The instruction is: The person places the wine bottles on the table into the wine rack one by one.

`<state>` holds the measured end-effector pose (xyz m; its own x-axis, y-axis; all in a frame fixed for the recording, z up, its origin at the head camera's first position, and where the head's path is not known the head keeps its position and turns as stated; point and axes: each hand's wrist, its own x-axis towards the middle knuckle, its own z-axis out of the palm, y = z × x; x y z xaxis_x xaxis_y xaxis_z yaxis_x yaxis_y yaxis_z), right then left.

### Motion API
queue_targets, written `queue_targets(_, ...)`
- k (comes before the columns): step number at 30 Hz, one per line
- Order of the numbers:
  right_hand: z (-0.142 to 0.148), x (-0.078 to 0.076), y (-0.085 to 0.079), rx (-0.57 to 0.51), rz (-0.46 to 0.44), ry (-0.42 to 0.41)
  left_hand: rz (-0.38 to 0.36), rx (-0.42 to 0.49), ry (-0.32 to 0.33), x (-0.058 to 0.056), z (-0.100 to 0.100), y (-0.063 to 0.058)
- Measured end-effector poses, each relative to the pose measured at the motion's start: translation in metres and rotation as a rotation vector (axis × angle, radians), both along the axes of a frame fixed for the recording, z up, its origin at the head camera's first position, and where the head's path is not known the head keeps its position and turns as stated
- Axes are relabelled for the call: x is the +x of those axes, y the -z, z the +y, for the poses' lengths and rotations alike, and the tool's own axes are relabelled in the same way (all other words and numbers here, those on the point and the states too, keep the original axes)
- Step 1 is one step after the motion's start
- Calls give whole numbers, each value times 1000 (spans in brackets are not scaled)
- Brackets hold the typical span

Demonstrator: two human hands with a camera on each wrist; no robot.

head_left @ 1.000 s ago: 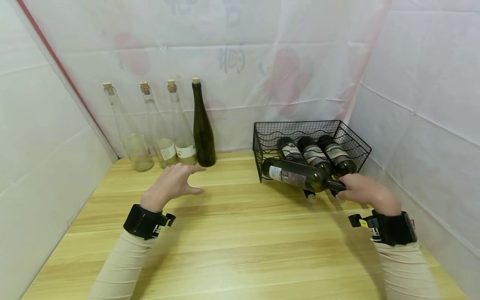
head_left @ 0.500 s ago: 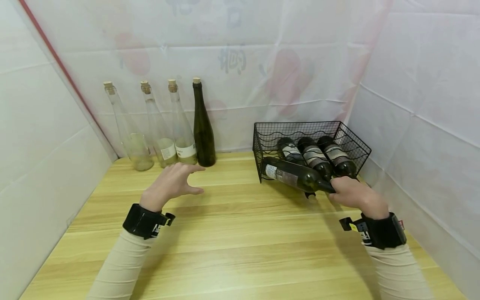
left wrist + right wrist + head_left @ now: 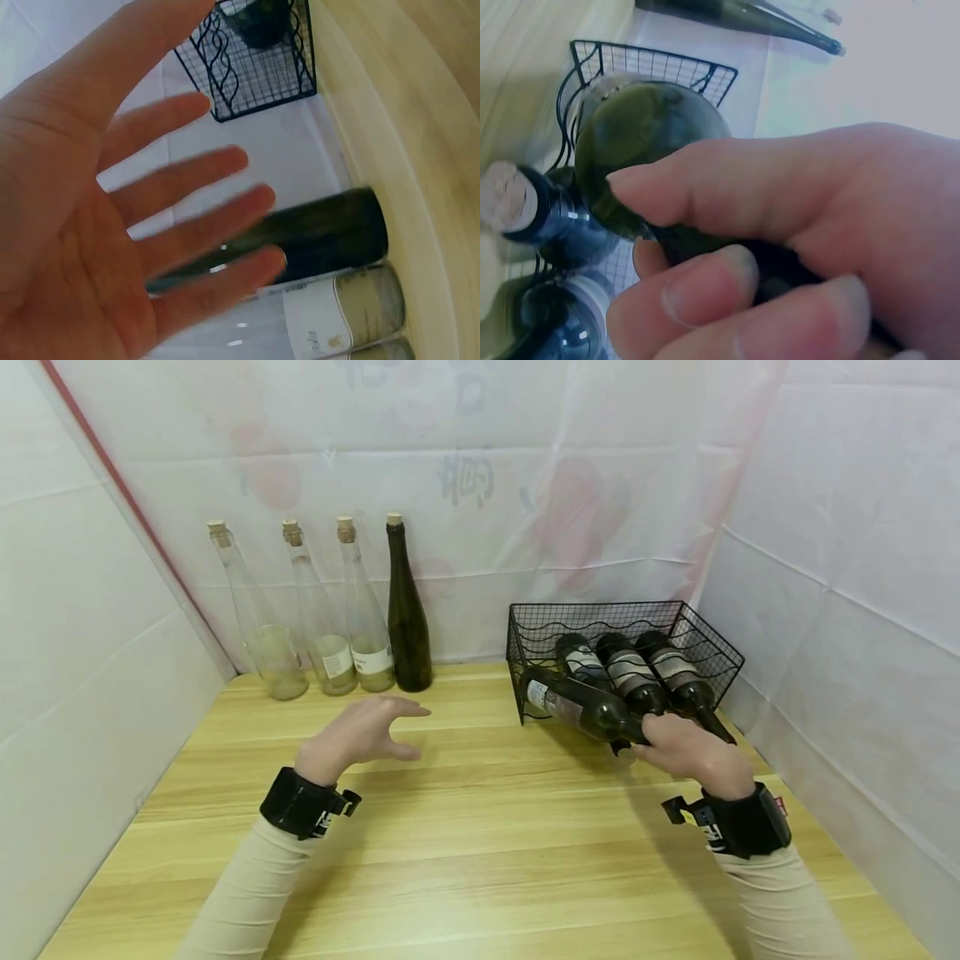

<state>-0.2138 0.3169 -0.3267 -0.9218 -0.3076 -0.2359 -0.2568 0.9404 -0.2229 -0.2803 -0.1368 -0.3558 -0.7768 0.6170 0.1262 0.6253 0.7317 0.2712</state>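
My right hand point(image 3: 686, 747) grips a dark green wine bottle point(image 3: 573, 703) by its neck. The bottle lies slanted across the front left of a black wire rack point(image 3: 600, 608), its base at the rack's left side. In the right wrist view, thumb and fingers curl round the neck, and the bottle's shoulder point(image 3: 649, 120) faces the camera. Three other dark bottles lie in the rack, among them a labelled one point(image 3: 628, 670) in the middle. My left hand point(image 3: 363, 735) hovers over the table with fingers spread and thumb apart; its palm shows bare in the left wrist view.
At the back left stand three clear corked bottles, the nearest to the middle being a labelled one point(image 3: 371, 647), beside a dark green corked bottle point(image 3: 408, 627). White sheeting point(image 3: 480, 535) walls the wooden table point(image 3: 480, 827) behind and at both sides.
My right hand has moved left with the bottle's neck, and the bottle's base has shifted slightly back and left into the rack. My left hand has drifted slightly right.
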Motion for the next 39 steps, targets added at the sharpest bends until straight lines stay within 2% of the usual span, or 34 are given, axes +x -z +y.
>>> queue_targets(3, -8, -2, 2, -5, 9, -2, -12, -35, -14, 2, 3, 1)
queue_targets(9, -26, -8, 7, 42, 86, -18, -43, -91, -50, 2, 7, 7)
queue_targets(11, -31, -7, 7, 42, 72, -7, -40, -110, -71, 1, 8, 9)
queue_targets(16, -46, -1, 9, 18, -39, 49, -13, -135, -120, -1, 6, 8)
queue_targets(22, -61, 5, 16, -28, -136, 131, -29, -134, -159, -6, -5, 8)
queue_targets(32, -81, 10, 29, -7, -179, 165, -61, -135, -204, -17, -26, 11)
queue_targets(39, -90, 5, 41, 24, -161, 199, -133, -101, -229, -26, -47, 17)
